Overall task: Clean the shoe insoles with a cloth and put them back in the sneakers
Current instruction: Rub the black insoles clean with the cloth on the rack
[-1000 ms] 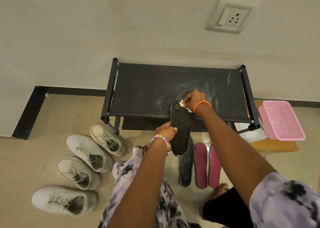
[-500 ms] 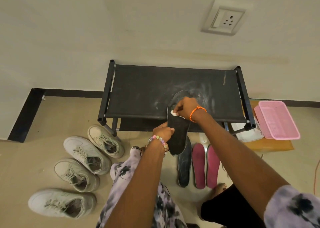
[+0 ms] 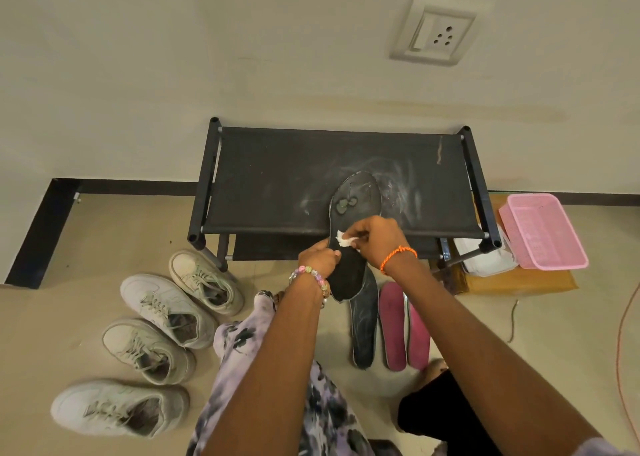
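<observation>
Room: a beige floor (image 3: 519, 344) meets a pale wall (image 3: 242, 57) with a dark skirting strip; a switch and socket plate (image 3: 434, 29) sits high on the wall.
Rack: a black shoe rack (image 3: 277, 178) stands against the wall, its fabric top smeared with pale streaks.
Black insole in hand: a black insole (image 3: 353, 209) lies tilted over the rack's front edge, toe end on the top, heel end hanging out past the edge.
Left hand: the left hand (image 3: 318, 259) grips the insole's left edge near the heel, fingers curled round it.
Right hand: the right hand (image 3: 377, 239) pinches a small white cloth (image 3: 344, 240) and presses it on the middle of the insole.
Other insoles: a second black insole (image 3: 363, 327) and two pink insoles (image 3: 403, 327) lie side by side on the floor in front of the rack.
Sneakers: four white sneakers (image 3: 166, 327) lie on the floor left of the rack's front left corner, apart from the insoles.
Right side: a pink basket (image 3: 543, 233) rests beside the rack's right end on a brown board (image 3: 519, 284), next to a white thing (image 3: 485, 261) which cannot be told.
</observation>
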